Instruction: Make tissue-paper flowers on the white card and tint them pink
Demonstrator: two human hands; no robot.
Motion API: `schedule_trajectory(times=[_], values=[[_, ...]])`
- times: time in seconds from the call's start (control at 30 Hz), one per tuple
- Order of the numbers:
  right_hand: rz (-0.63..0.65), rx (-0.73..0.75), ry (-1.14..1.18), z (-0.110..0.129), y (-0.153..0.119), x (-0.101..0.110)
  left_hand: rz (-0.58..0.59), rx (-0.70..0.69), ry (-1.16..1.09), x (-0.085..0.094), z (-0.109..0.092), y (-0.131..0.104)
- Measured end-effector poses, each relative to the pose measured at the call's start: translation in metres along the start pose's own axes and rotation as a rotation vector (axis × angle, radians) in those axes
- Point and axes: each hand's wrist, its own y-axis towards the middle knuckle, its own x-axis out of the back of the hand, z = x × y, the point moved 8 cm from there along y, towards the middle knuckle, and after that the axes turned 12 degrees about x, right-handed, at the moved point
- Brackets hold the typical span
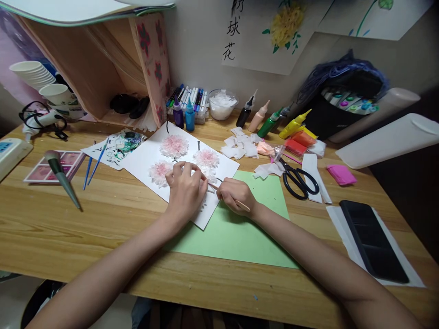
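Note:
A white sheet (144,157) with several fluffy pink-and-white paper flowers (174,145) lies tilted, partly over a green sheet (236,242). My left hand (187,189) rests on the white sheet beside the lowest right flower (208,173), its fingers bent together; whatever is between the fingertips is too small to make out. My right hand (236,195) is closed around a thin wooden stick (243,205), whose far end points toward my left fingertips. Short dark stems show near the flowers.
White tissue squares (240,145), black scissors (297,180) and a pink packet (341,175) lie to the right. Glue bottles (270,122) and a bowl of white bits (222,104) stand behind. At left are blue brushes (98,162), a palette (123,148) and a makeup brush (63,178).

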Motion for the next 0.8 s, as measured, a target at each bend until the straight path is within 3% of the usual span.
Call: schedule_trajectory(times=[0.17,0.3,0.5,0.57,0.67,0.8], values=[[0.009,-0.042,0.003,-0.004,0.003,0.000,-0.031,0.097,0.039,0.010,0.019,0.010],[-0.042,-0.148,0.090,-0.013,0.006,0.000,-0.012,0.123,0.016,0.007,0.042,0.022],[-0.248,-0.793,0.344,-0.064,0.003,-0.009,0.071,0.066,0.000,-0.005,0.055,0.031],[-0.279,-0.910,0.400,-0.073,0.000,-0.012,0.076,0.061,-0.003,-0.005,0.055,0.031],[-0.276,-0.888,0.426,-0.073,-0.002,-0.009,0.085,0.075,-0.007,-0.004,0.055,0.031],[-0.235,-0.590,0.311,-0.045,0.000,0.007,0.088,0.071,0.009,-0.005,0.053,0.029]])
